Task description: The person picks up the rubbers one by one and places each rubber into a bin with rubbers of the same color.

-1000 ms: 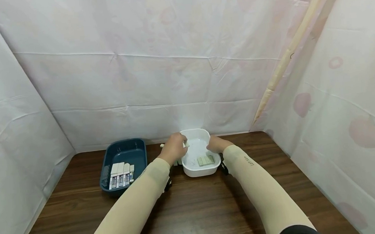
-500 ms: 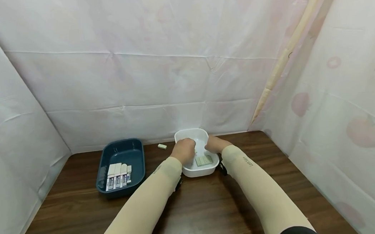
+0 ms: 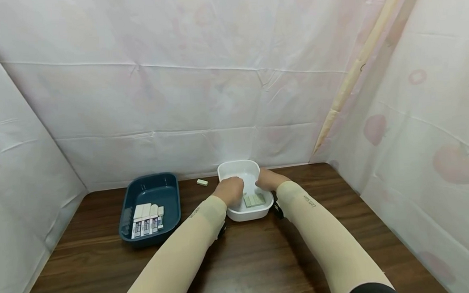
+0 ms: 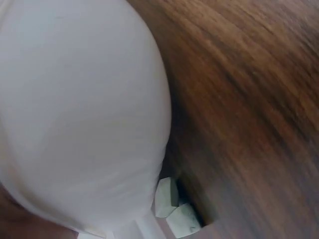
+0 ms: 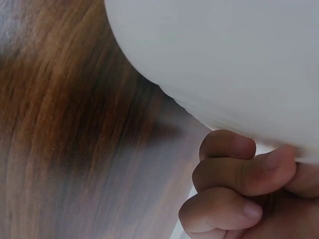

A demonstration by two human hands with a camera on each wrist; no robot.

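A white tub [image 3: 235, 165] stands at the back middle of the wooden table. A few pale green erasers [image 3: 255, 200] lie side by side in its near end. My left hand [image 3: 231, 190] reaches down into the tub just left of them, knuckles up, its fingertips hidden. My right hand [image 3: 266, 180] grips the tub's right rim. In the right wrist view its fingers [image 5: 229, 184] curl under the tub wall [image 5: 224, 59]. The left wrist view shows only the tub's outer wall [image 4: 84, 109] and two small pale pieces [image 4: 172, 206] on the table beside it.
A dark blue tray [image 3: 156, 182] sits left of the tub, with several sleeved erasers [image 3: 146, 219] in a row at its near end. One loose eraser [image 3: 202, 182] lies on the table between tray and tub. Draped sheets close in the back and sides.
My left hand, which held a pale eraser at the tub's left rim, has moved right and down into the tub. The right hand has stayed on the rim.
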